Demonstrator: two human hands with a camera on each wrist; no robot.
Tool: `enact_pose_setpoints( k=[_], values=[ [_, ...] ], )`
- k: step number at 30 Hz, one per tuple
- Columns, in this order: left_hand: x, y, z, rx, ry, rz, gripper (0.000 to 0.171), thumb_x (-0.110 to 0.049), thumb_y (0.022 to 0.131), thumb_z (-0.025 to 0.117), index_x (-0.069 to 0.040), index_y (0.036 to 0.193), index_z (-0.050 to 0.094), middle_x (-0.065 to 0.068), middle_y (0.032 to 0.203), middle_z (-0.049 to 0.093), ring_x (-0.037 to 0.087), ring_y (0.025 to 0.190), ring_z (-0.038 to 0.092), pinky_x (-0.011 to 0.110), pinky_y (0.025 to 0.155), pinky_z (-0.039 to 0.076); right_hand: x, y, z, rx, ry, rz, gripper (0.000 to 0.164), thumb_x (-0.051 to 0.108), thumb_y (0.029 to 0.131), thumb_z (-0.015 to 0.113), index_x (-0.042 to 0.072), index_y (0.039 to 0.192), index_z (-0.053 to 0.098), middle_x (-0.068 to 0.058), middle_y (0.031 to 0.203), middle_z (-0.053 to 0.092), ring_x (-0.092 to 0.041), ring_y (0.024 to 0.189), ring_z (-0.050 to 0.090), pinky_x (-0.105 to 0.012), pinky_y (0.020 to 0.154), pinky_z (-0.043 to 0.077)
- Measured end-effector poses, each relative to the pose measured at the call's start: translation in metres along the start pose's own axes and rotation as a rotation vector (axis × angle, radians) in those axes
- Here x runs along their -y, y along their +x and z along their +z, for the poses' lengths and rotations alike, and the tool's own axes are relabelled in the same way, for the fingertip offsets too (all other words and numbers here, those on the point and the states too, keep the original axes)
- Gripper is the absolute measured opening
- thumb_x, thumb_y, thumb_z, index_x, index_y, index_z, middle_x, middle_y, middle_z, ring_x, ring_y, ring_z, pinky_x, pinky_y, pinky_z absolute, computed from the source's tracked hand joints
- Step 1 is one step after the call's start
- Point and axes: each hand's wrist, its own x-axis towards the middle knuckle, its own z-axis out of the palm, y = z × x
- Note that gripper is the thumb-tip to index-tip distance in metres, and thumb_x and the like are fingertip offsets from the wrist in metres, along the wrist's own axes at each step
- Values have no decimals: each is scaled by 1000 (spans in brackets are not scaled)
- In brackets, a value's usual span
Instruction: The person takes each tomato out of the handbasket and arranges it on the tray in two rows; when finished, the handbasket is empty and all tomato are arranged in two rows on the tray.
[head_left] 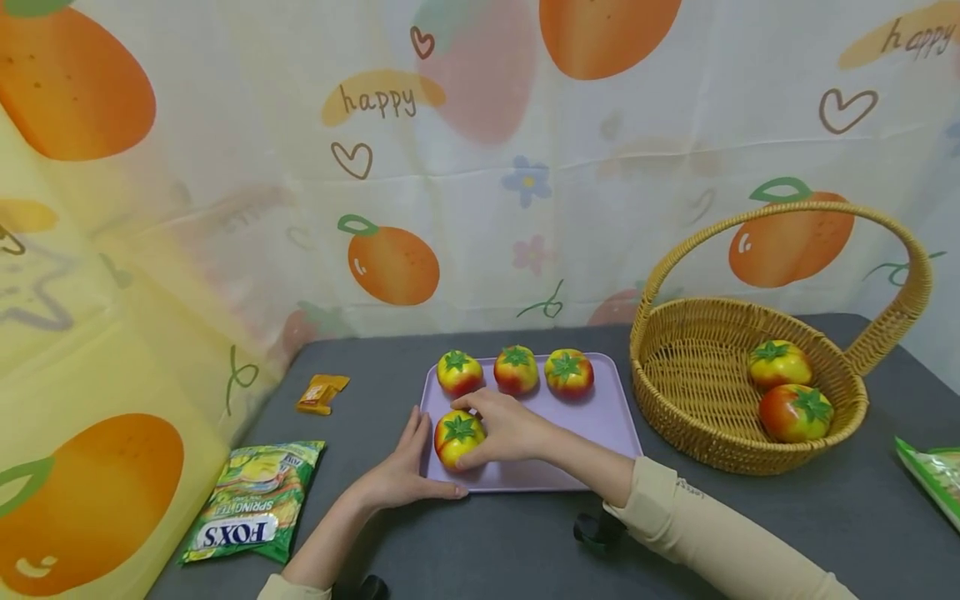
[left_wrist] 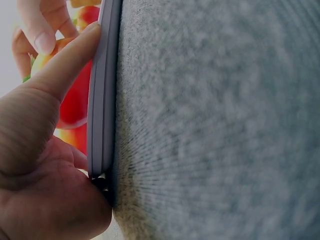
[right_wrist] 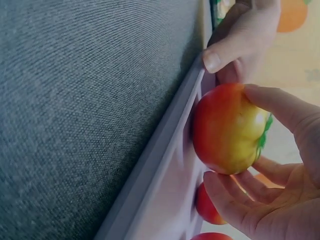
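On the table lies a lilac tray [head_left: 609,408]. My right hand [head_left: 504,427] grips a red-and-yellow tomato [right_wrist: 227,130] with a green leafy top, thumb on one side and fingers on the other, at the tray's near left. My left hand [head_left: 397,477] rests at the near left corner of the tray, its thumb straight along the front rim and its fingers extended along the left side. Behind the held tomato, a left tomato [head_left: 460,372], a middle tomato [head_left: 516,370] and a right tomato [head_left: 569,373] sit in a row along the tray's back.
A wicker basket [head_left: 693,446] with a tall handle stands right of the tray, two tomatoes [head_left: 797,413] in its right part. On the left lie a green candy bag [head_left: 255,500] and a small orange wrapped sweet [head_left: 322,393]. A green packet [head_left: 933,475] shows at the right edge.
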Motion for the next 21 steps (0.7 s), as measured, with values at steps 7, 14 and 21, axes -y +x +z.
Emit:
enact_pose_setpoints(
  k=[7,14,21],
  values=[
    [-1,1,0,-2,4,22,120,-35,76,83,-2,155,0,21,159,-17,46,144,-4,66,110,11,-1,0,0,0,-1,6,69,30,79,80,5,136,52,-8,131,56,-21,113,51,-42,102,43],
    [0,1,0,0,-4,24,120,-35,76,83,-3,155,0,21,159,-18,47,144,-4,67,109,11,-3,-1,2,-3,-9,4,71,32,79,80,6,138,50,-7,135,55,-21,116,51,-42,103,41],
    [0,0,0,-4,4,21,121,-36,75,84,-2,155,0,21,159,-17,47,144,-4,67,109,10,-1,-6,0,-10,34,16,75,36,79,80,9,141,48,-6,140,51,-25,122,50,-47,103,41]
  ],
)
